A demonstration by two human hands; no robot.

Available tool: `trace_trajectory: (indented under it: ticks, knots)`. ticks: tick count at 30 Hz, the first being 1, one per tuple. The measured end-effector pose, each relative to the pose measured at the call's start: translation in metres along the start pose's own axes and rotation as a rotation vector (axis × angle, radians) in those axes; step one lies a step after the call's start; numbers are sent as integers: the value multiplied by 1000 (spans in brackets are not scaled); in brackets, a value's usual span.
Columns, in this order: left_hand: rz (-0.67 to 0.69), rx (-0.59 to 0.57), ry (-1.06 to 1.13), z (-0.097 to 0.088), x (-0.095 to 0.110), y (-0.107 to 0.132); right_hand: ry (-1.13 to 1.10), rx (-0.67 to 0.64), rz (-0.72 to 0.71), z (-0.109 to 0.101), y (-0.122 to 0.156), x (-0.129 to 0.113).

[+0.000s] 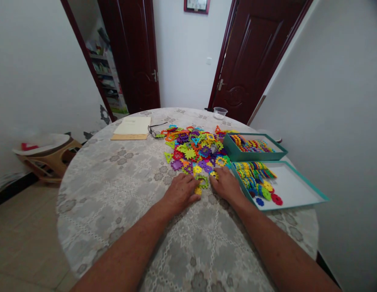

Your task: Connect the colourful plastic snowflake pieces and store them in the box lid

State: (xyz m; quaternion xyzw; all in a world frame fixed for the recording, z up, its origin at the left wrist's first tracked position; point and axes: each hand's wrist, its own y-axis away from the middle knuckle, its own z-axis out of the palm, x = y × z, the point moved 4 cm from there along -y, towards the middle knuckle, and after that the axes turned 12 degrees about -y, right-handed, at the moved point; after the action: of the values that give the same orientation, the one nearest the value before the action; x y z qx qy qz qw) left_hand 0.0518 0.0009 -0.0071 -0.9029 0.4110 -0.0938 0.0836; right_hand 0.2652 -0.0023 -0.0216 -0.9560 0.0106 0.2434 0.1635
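A heap of colourful plastic interlocking pieces (194,148) lies in the middle of a round table (115,190) covered with a lace cloth. My left hand (181,191) rests at the heap's near edge, fingers curled onto a yellow piece (198,190). My right hand (226,184) lies beside it, fingers bent over a green ring piece (203,181) and a yellow one. Both hands lie palm down, close together.
Two teal trays stand to the right: the farther one (237,152) holds stacked pieces, the nearer one (300,198) holds rows and a few loose pieces. Glasses (153,130), a notebook (132,127) and a clear cup (220,112) sit at the back. A stool (51,156) stands left.
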Motion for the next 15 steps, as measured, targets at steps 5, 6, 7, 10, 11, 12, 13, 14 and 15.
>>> trace_trajectory:
  ticks: [5,6,7,10,11,12,13,14,15]
  knots:
    - [-46,7,-33,0,3,-1,-40,-18,-5,-4,-2,3]
    - [-53,7,-32,-1,3,-2,-79,-34,-5,-6,-3,4]
    - [-59,6,-33,-2,3,-1,-120,-57,-5,-7,-3,5]
    - [-86,4,-56,-5,1,-1,-227,-123,-8,-12,-1,3]
    - [-104,5,-74,-5,1,0,-260,-140,-12,-14,1,1]
    - [-127,9,-93,-6,0,1,-295,-158,-16,-16,3,-2]
    - [-153,16,-112,-6,-1,2,-335,-179,-23,-17,5,-5]
    - [-182,24,-130,-7,-2,3,-377,-202,-33,-17,7,-9]
    - [-211,34,-144,-7,-3,4,-415,-224,-48,-17,10,-14]
